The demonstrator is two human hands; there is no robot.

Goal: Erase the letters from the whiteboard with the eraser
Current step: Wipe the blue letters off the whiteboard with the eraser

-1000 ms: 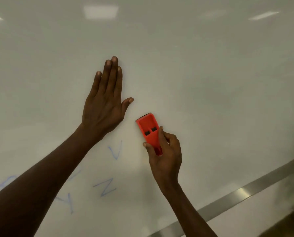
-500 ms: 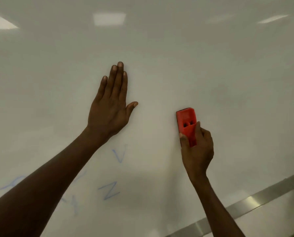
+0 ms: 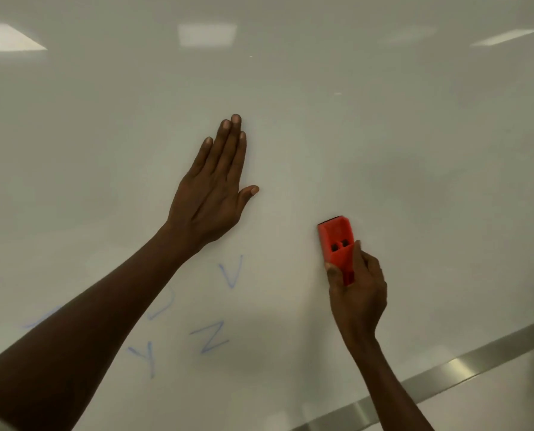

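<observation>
Eraser (image 3: 337,244) in right hand (image 3: 357,293) grip, fingers curled round it; left hand (image 3: 211,194) flat on whiteboard (image 3: 383,150).

left forearm (image 3: 82,346) covers part of the blue letters (image 3: 161,307) near whiteboard (image 3: 383,150) bottom-left corner; right hand (image 3: 357,293) hides lower end of eraser (image 3: 335,241); board's edges cut off by frame

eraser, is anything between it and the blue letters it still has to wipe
For the V and Z, nothing visible: bare whiteboard lies between them and the eraser gripped by the right hand. The left hand rests flat above them, but its forearm crosses the letters further left.
</observation>
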